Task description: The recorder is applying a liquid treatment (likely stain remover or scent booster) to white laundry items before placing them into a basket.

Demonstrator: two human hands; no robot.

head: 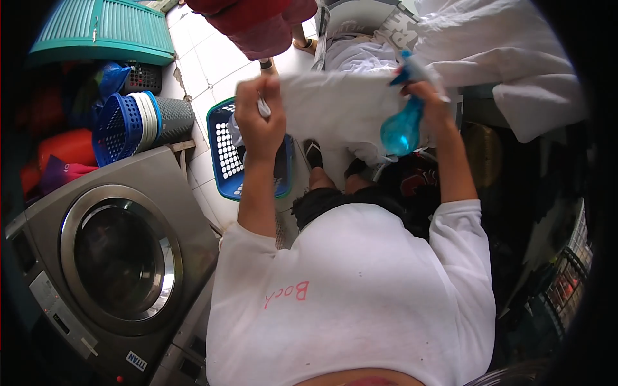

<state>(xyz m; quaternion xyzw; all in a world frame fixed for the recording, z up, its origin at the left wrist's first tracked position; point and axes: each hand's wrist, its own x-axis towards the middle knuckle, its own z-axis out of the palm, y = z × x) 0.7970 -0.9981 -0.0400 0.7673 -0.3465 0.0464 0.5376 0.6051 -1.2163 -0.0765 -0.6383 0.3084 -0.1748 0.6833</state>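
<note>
A white cloth (338, 106) is stretched between my two hands. My left hand (262, 116) is closed on its left end, with a bit of white fabric showing between the fingers. My right hand (429, 103) holds a translucent blue spray bottle (400, 130) by its neck, beside the cloth's right end; whether the fingers also grip the cloth is unclear. Below the cloth, a blue plastic laundry basket (223, 173) stands on the floor by my left forearm, with some light fabric at its rim. White laundry (359, 55) fills a grey container beyond the cloth.
Someone in red clothing (260, 29) stands ahead on the white tiles. A front-loading machine (120, 260) is at left, with stacked baskets (118, 130) behind it and a turquoise louvred panel (101, 34) further up. More white fabric (502, 62) spreads at upper right; a dark garment (410, 181) lies near my legs.
</note>
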